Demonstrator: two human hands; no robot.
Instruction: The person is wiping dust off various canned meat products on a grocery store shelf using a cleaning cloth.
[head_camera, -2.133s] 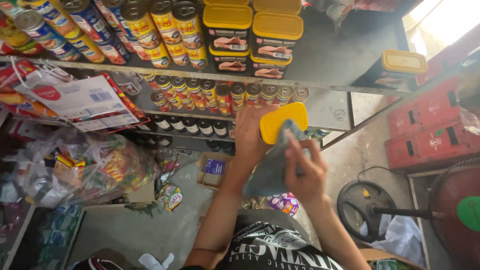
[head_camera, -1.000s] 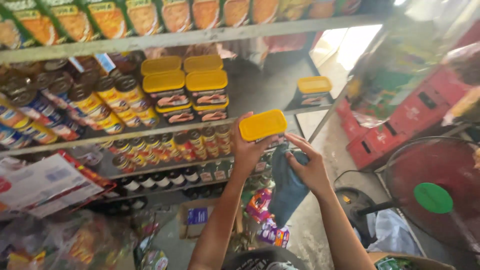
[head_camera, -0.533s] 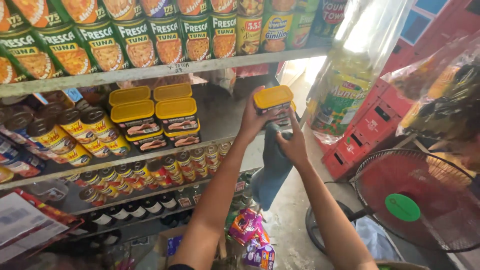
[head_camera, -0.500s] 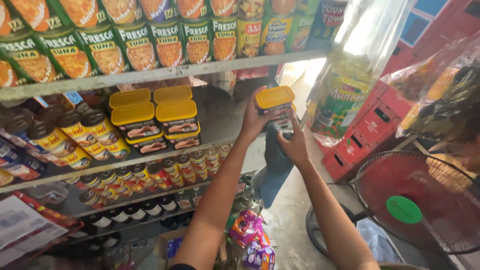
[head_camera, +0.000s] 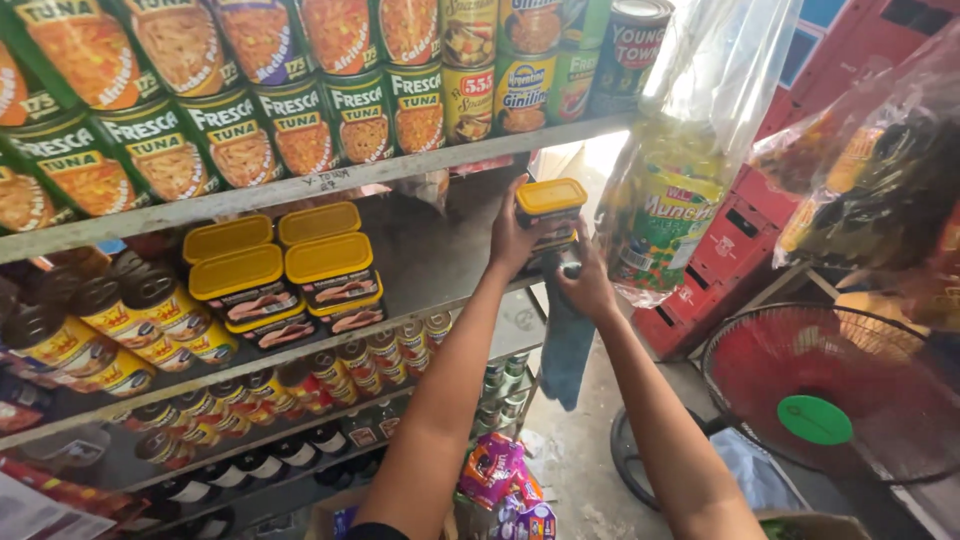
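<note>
Gripping a yellow-lidded tub (head_camera: 551, 215) with my left hand (head_camera: 512, 238), I am holding it at the right end of the middle shelf (head_camera: 440, 262). My right hand (head_camera: 588, 285) is clutching a grey cloth (head_camera: 566, 345) just below it, right of the stacked yellow-lidded tubs (head_camera: 285, 275).

A small tub (head_camera: 551, 215) with a flat yellow lid and a dark printed label stands upright at the right end of the middle shelf, near its front edge, well apart from the other yellow-lidded tubs. A grey-blue cloth (head_camera: 567, 345) hangs straight down just below the tub, past the shelf edge, its top bunched against the tub's lower side.
</note>
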